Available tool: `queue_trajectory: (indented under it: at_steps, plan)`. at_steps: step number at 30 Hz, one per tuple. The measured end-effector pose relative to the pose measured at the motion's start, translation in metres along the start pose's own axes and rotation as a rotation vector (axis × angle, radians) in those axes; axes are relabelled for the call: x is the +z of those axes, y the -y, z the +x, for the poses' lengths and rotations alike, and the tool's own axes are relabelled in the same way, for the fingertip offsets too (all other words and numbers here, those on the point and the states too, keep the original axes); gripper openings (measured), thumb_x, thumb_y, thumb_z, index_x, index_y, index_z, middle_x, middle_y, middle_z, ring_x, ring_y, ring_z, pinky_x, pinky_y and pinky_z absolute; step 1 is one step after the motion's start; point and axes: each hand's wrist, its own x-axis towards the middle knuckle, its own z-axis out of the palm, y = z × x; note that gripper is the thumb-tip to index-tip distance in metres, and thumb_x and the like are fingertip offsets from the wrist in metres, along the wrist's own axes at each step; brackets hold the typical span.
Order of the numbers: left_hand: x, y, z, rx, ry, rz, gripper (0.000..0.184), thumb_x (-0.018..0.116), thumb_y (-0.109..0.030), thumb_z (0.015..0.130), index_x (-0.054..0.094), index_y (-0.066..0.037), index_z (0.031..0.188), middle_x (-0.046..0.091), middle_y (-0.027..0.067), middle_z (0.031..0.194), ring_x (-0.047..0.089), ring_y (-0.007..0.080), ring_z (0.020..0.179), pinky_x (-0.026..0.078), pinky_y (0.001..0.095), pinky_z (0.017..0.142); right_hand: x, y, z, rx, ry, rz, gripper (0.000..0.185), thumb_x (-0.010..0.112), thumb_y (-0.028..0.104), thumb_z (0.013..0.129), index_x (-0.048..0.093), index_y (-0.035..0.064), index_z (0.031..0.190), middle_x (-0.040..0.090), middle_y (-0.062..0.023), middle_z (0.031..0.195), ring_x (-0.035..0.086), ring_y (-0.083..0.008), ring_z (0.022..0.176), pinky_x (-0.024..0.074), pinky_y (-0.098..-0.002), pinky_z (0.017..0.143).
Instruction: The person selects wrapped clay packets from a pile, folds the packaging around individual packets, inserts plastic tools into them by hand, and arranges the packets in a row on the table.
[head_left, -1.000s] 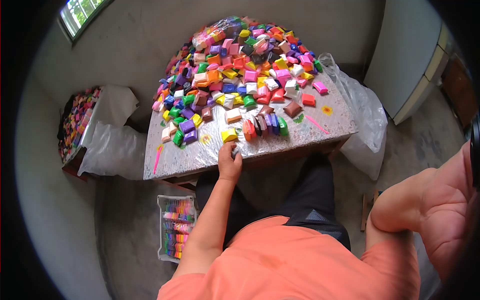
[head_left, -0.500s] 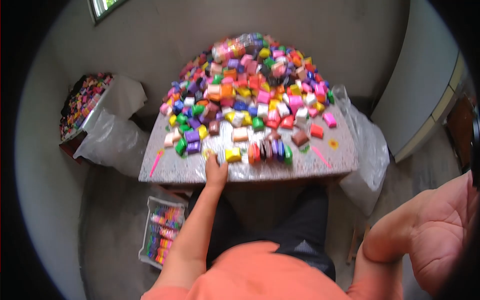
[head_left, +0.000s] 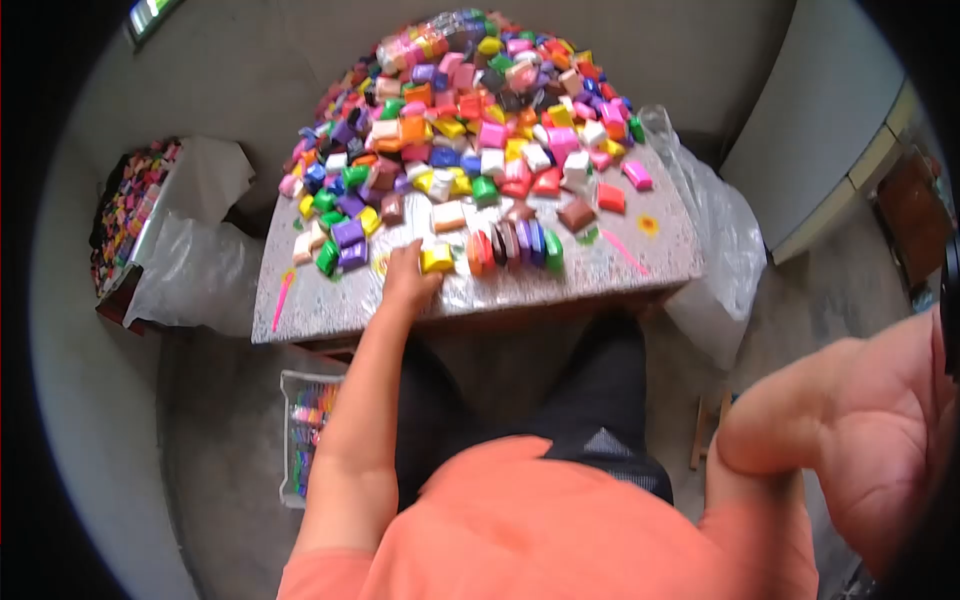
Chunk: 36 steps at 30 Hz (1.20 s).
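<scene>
My left hand (head_left: pixel 408 280) rests at the table's front edge, fingers pointing forward and slightly apart. Just right of its fingers lies a yellow wrapped block (head_left: pixel 437 258), perhaps touched by the thumb; it looks like modelling clay. Further right, a row of coloured blocks (head_left: pixel 515 246) stands side by side, running from orange and red through brown and purple to blue and green. A peach block (head_left: pixel 448 216) lies behind them. My right hand (head_left: pixel 890 440) is raised close to the camera at the right edge, palm showing; its fingers are out of sight.
A big heap of coloured blocks (head_left: pixel 470 120) covers the back of the speckled table (head_left: pixel 340 305). Clear plastic bags (head_left: pixel 195 275) hang at the left and right. A white basket (head_left: pixel 290 440) of packed blocks stands on the floor, beside my left arm. Another heap (head_left: pixel 135 215) lies far left.
The view has shifted, so the table sits higher and further left in the picture. My left hand stays beside the yellow block, and my right hand remains raised.
</scene>
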Motion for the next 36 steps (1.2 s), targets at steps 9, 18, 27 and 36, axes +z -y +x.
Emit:
queue_trajectory:
  at_steps: [9,18,27,36]
  plan:
    - [-0.022,-0.034,0.004,0.015,0.167,0.004,0.044,0.079,-0.014,0.07,0.065,-0.006,0.111,0.059,0.0158,0.116,0.06,0.0364,0.106,0.05,0.0396,0.093,0.041,-0.025,-0.053,0.289,-0.034,-0.179,0.017,0.065,0.031,0.094,0.06,0.0149,0.094,0.057,0.0045,0.073,0.044,-0.0097,0.066,0.0339,-0.0247,0.061]
    - [-0.013,-0.069,0.016,0.139,0.142,-0.064,0.059,0.07,0.003,0.069,0.058,-0.006,0.126,0.058,0.0183,0.123,0.058,0.0376,0.114,0.049,0.0395,0.098,0.048,-0.017,-0.056,0.454,0.132,0.447,0.019,0.055,0.023,0.099,0.063,0.0078,0.092,0.068,-0.0062,0.083,0.06,-0.0161,0.069,0.0505,-0.027,0.059]
    - [0.007,-0.049,0.015,0.116,0.134,-0.349,0.073,0.071,0.004,0.067,0.049,-0.008,0.136,0.063,0.0182,0.121,0.066,0.0263,0.099,0.053,0.0331,0.086,0.053,-0.012,-0.044,0.555,0.062,0.831,0.02,0.057,0.021,0.093,0.063,0.0163,0.112,0.07,-0.0058,0.088,0.064,-0.0177,0.075,0.054,-0.03,0.067]
    - [0.022,-0.035,0.007,-0.012,0.078,-0.451,0.076,0.073,0.0,0.071,0.041,-0.007,0.14,0.065,0.0178,0.117,0.07,0.0241,0.085,0.056,0.034,0.078,0.051,-0.003,-0.051,0.513,-0.005,1.056,0.012,0.05,0.005,0.086,0.061,0.0072,0.09,0.066,-0.0084,0.077,0.059,-0.0187,0.06,0.0516,-0.0322,0.055]
